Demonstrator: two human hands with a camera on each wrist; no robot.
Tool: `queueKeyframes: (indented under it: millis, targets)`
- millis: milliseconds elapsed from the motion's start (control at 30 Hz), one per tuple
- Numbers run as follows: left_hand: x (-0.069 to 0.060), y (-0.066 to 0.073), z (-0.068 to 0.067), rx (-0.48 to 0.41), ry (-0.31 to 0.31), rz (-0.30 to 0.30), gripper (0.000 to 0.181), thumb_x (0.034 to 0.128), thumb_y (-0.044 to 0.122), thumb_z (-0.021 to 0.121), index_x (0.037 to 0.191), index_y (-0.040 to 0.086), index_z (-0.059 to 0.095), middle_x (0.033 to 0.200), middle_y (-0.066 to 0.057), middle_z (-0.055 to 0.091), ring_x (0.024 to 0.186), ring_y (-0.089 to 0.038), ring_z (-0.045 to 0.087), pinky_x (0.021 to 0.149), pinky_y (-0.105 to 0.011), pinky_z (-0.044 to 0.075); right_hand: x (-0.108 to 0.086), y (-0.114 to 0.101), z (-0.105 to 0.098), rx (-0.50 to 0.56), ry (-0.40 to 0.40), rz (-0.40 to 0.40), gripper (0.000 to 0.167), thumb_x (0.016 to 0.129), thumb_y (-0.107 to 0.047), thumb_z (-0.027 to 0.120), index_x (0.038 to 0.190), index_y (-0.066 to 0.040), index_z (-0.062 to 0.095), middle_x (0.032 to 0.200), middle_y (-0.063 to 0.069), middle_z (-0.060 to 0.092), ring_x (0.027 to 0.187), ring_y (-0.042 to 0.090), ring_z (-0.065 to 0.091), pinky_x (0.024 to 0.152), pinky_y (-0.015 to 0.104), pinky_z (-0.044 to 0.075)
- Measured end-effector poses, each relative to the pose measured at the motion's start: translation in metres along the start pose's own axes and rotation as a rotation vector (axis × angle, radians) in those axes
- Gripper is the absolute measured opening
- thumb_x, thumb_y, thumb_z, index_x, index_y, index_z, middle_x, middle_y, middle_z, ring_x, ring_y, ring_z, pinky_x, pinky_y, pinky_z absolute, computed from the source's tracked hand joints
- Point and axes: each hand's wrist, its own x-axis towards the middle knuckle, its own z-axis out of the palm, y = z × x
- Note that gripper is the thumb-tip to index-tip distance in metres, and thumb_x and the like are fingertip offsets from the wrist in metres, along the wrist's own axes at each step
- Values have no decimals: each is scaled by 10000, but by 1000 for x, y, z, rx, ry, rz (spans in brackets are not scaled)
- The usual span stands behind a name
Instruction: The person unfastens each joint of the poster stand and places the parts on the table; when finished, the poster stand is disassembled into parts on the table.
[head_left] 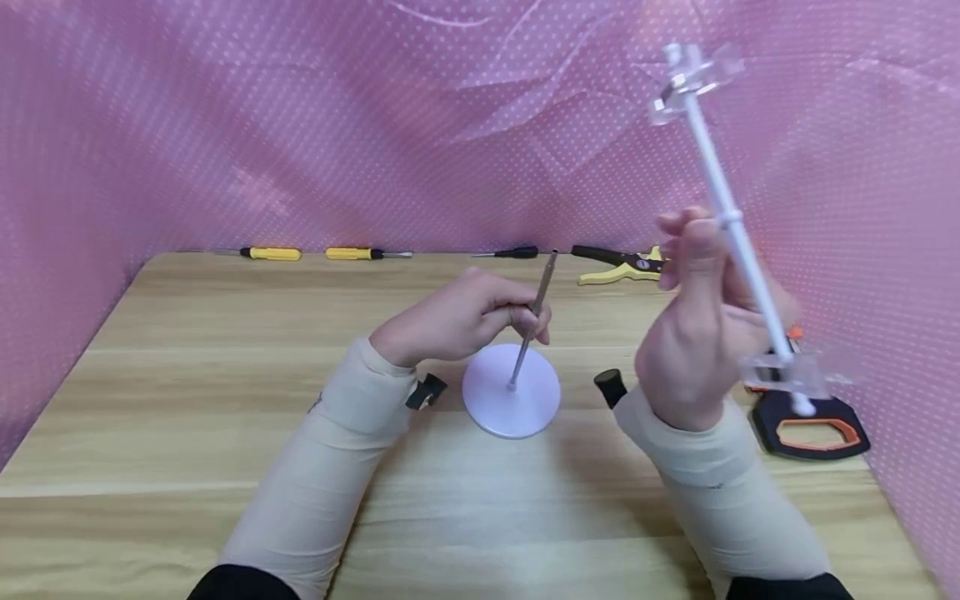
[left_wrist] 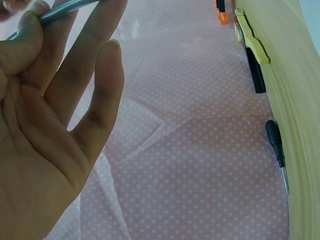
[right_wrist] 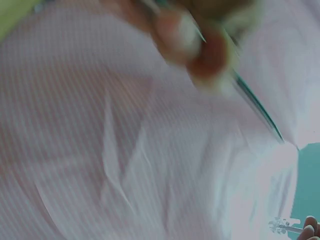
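Observation:
In the head view my left hand (head_left: 480, 317) pinches a thin metal rod (head_left: 544, 279) between thumb and fingers. The rod stands slightly tilted on a round white base (head_left: 487, 404), which rests on the table. My right hand (head_left: 693, 333) is raised on the right and holds a white rod (head_left: 718, 179) at a slant. Clear plastic pieces (head_left: 810, 375) sit near both ends of that rod. Close up in the left wrist view, the metal rod (left_wrist: 72, 6) lies against the thumb and fingers. Motion blurs the fingers and rod in the right wrist view.
Along the table's back edge lie two yellow-handled screwdrivers (head_left: 273, 253), a small black screwdriver (head_left: 517, 252) and yellow-and-black pliers (head_left: 618, 265). A black-and-orange handled tool (head_left: 817, 429) lies at the right, partly hidden. Pink dotted cloth (head_left: 375, 125) surrounds the wooden table (head_left: 187, 400).

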Motion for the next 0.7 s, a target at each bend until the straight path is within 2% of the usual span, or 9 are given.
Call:
queueKeyframes:
  millis: [67, 167, 233, 300, 400, 500, 567, 700]
  targets:
    - [0, 0, -1, -3, -2, -5, 149, 1052, 57, 620, 943, 94, 716, 981, 41, 790, 947, -63, 749, 945, -250, 596, 8, -6, -2, 65, 81, -15, 148, 936, 64, 727, 859, 189, 720, 784, 197, 763, 669, 230, 663, 566, 219, 394]
    - [1, 0, -1, 1, -7, 2, 148, 1051, 63, 624, 940, 98, 714, 996, 47, 790, 961, -81, 758, 951, -255, 597, 14, -11, -7, 31, 81, -33, 293, 881, -47, 845, 866, 213, 712, 782, 206, 758, 695, 260, 680, 569, 229, 390]
    - [0, -1, -1, 2, -3, 5, 152, 1050, 67, 627, 931, 109, 713, 997, 50, 791, 971, -116, 768, 955, -258, 598, 16, -11, -10, -18, 47, -26, 346, 856, -104, 887, 861, 198, 719, 792, 192, 762, 708, 256, 673, 580, 231, 391]
    - [-2, -2, -1, -5, 4, -3, 158, 1049, 70, 629, 925, 115, 715, 995, 56, 791, 980, -143, 774, 967, -260, 594, 18, -10, -11, -50, 7, -8, 318, 848, -95, 893, 833, 177, 729, 780, 173, 758, 708, 249, 668, 576, 226, 390]
    - [-4, -3, -2, -9, 6, -16, 153, 1047, 71, 632, 927, 106, 719, 985, 63, 790, 982, -149, 774, 978, -260, 590, 22, -8, -13, -93, -73, 28, 167, 873, 0, 830, 814, 137, 757, 791, 139, 772, 718, 231, 683, 588, 219, 422]
    - [-4, -3, -2, -4, 1, -12, 150, 1053, 73, 624, 936, 91, 716, 975, 61, 781, 968, -135, 767, 967, -259, 594, 27, -6, -17, -139, -159, 69, 61, 880, 73, 777, 854, 128, 783, 809, 109, 787, 742, 209, 721, 637, 207, 507]
    - [-3, -2, -2, 6, -3, -3, 157, 1060, 76, 614, 939, 99, 712, 966, 62, 774, 957, -132, 762, 954, -254, 597, 30, -5, -21, -175, -225, 80, 70, 888, 78, 769, 915, 140, 787, 839, 93, 796, 774, 202, 735, 698, 221, 563]
    - [-1, -1, -2, 18, -10, 10, 169, 1068, 74, 601, 949, 120, 712, 959, 49, 770, 950, -171, 763, 929, -249, 601, 36, 1, -28, -213, -318, 92, 150, 897, 37, 786, 985, 159, 776, 871, 93, 804, 785, 189, 741, 750, 249, 600]
